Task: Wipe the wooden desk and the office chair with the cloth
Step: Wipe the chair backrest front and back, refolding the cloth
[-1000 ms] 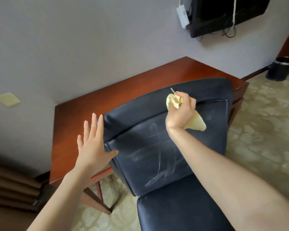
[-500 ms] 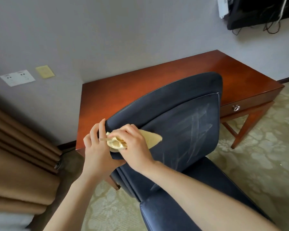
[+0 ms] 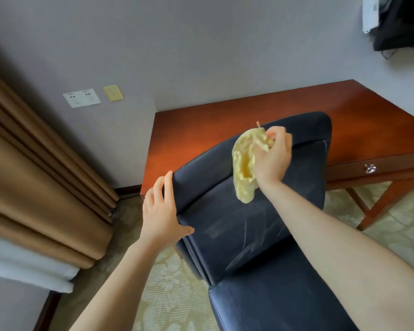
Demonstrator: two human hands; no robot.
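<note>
The chair is the step in hand, I'd say. The right hand [image 3: 273, 158] has its grip closed around a bunched yellow cloth [image 3: 243, 168], fingers curled into the wad, and presses it on the top roll of the office chair [image 3: 225, 225] backrest, at about one o'clock from where I stand. The loose tail hangs down the front face. The left hand [image 3: 161, 211] lies mostly flat on the backrest's corner at about nine o'clock. Its fingers are straight along the edge and the thumb is spread on the leather, steadying the chair and holding nothing. Pale wipe streaks cross the lower backrest. The wooden worktop [image 3: 225, 125] stands just behind the chair at twelve o'clock. Next, I judge, the cloth needs dragging along the top roll towards three o'clock while the left hand keeps the chair from turning. Half a second ago both hands met over the cloth at the nine o'clock corner. Since then the right has carried it across the top edge and the left has stayed put.
</note>
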